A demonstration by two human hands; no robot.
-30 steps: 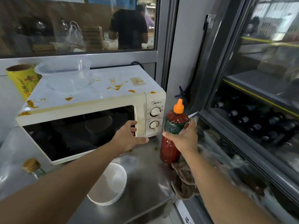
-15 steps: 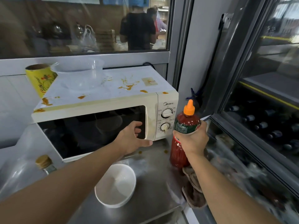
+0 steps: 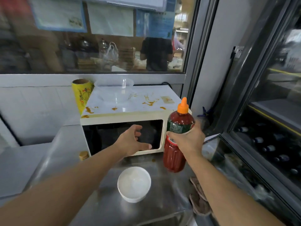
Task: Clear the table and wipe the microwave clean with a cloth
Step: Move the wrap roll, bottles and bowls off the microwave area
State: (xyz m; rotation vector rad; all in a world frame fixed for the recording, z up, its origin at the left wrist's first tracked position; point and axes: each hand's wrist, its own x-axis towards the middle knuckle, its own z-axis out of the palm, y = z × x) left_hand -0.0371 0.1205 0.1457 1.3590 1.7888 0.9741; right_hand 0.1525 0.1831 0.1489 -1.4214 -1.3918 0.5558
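Observation:
A cream microwave (image 3: 123,114) stands at the back of the steel table (image 3: 105,207), its top smeared with orange sauce. A clear plastic bowl (image 3: 114,90) sits on top of it. My right hand (image 3: 189,139) is shut on a red sauce bottle (image 3: 176,141) with an orange cap, held above the table in front of the microwave's control panel. My left hand (image 3: 132,141) is spread open against the lower right of the dark door, thumb on the frame. A white bowl (image 3: 134,183) rests on the table. A brownish cloth (image 3: 199,198) lies at the table's right edge, partly under my right arm.
A yellow roll (image 3: 82,93) leans at the microwave's left rear corner. A small bottle with a gold cap (image 3: 83,155) stands left of the microwave. A glass-door fridge (image 3: 268,128) with bottles fills the right side. A window with a person behind it is above.
My right hand has lifted the sauce bottle off the table and raised it in front of the microwave's controls. My left hand stays at the door. The camera has pulled back and up.

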